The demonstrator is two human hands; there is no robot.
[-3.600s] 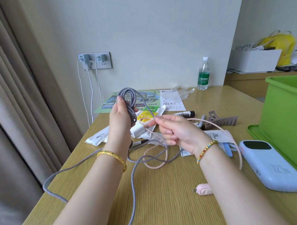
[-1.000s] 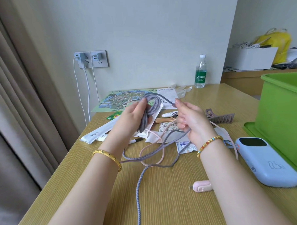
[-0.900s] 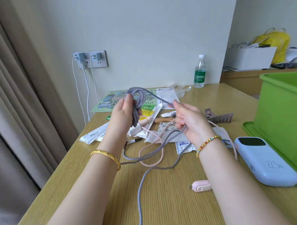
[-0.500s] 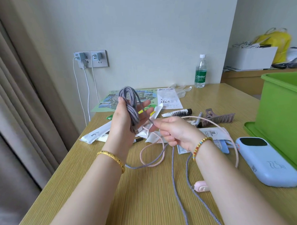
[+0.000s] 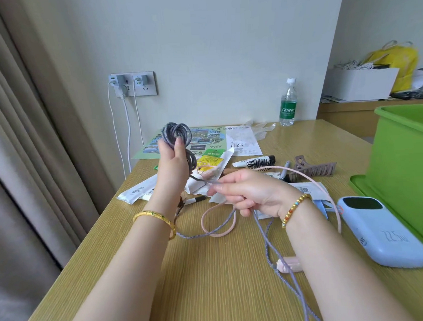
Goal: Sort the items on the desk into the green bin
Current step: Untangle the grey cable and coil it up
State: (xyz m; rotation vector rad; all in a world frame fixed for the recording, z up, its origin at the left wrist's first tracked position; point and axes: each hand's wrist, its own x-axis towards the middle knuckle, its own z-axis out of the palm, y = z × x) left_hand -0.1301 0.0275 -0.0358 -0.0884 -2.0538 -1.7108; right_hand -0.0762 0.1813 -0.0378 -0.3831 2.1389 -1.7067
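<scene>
Grey braided cable (image 5: 176, 135): we hold its coiled part raised, loose end trailing across the desk. Green bin (image 5: 409, 156): upright at desk's right edge.

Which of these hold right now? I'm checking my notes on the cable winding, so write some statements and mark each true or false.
1. The left hand holds a coil of grey cable. True.
2. The right hand pinches a strand of the grey cable. True.
3. The blue power bank is inside the green bin. False: it lies on the desk beside the bin.
4. The water bottle lies on its side. False: it stands upright by the wall.
5. The hair claw clip is on the desk. True.
</scene>
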